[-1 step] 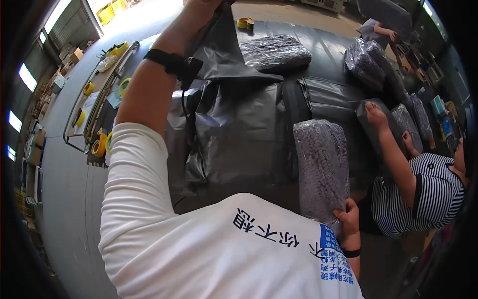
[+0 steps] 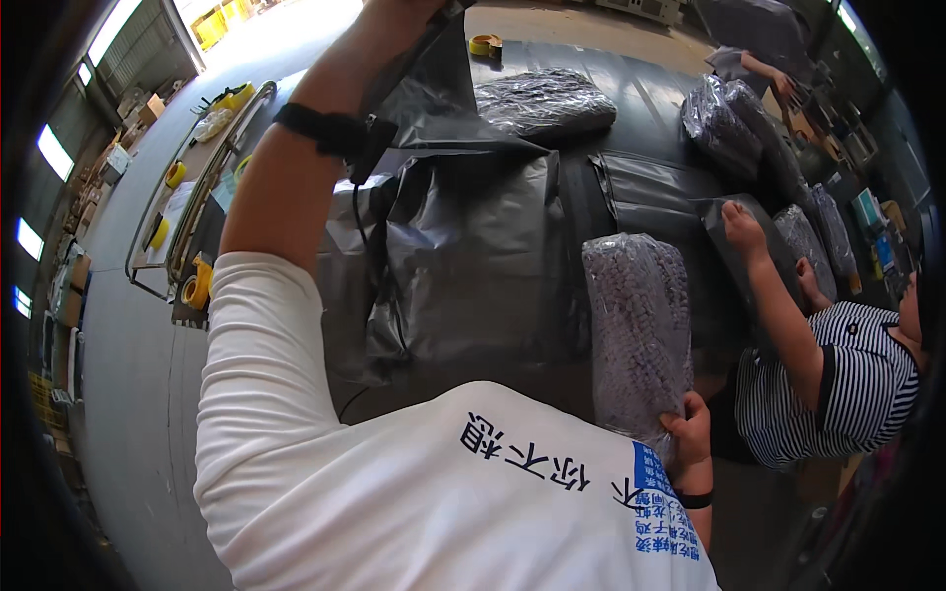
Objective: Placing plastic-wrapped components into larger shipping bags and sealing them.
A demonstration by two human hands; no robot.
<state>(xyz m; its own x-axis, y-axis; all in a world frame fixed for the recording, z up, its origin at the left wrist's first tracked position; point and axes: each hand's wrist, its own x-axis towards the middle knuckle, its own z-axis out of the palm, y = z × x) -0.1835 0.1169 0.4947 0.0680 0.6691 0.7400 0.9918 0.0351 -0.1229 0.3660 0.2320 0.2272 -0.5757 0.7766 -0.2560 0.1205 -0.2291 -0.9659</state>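
Observation:
My left hand point(image 2: 399, 22) is raised at the top edge of the view, its fingers partly cut off. It is closed on the edge of a dark grey plastic bag point(image 2: 439, 108), which stretches up from the stack on the table. Low on the right, my right hand point(image 2: 690, 430) grips the near end of a long bundle point(image 2: 639, 325) in clear wrap, grey-purple and knitted-looking. The bundle stands tilted in front of the stacked grey bags point(image 2: 483, 256). A black strap with a small device and cable point(image 2: 367, 148) sits on my left wrist.
Another wrapped bundle point(image 2: 552, 103) lies on the dark table point(image 2: 641, 84), near a yellow tape roll point(image 2: 485, 45). More bundles point(image 2: 724, 128) lie at right. A co-worker in a striped shirt point(image 2: 838, 384) holds a grey bag point(image 2: 754, 236). A cart point(image 2: 163, 222) with tape rolls stands left.
My left forearm has shifted slightly left, and the lifted bag's lower fold has moved a little. My right hand and its bundle stay almost in place.

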